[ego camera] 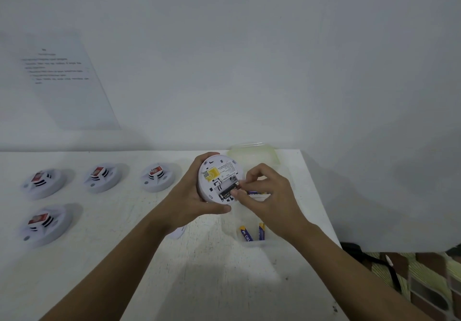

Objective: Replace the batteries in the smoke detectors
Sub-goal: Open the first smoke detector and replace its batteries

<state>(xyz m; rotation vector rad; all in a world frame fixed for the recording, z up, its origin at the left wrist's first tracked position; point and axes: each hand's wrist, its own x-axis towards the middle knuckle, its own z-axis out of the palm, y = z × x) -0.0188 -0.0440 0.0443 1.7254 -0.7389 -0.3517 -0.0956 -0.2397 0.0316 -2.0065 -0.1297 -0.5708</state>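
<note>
1. The left grip point(192, 196) is closed round the white smoke detector point(219, 173), held back-up at frame centre.
2. The right grip point(269, 196) pinches the end of a black battery point(226, 194) in its compartment.
3. Four more detectors point(157, 177) sit on the surface point(124, 258) at left.

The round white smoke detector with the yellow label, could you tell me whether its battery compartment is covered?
No: the round white smoke detector, held in the left hand, shows a black battery in its open compartment.
</note>
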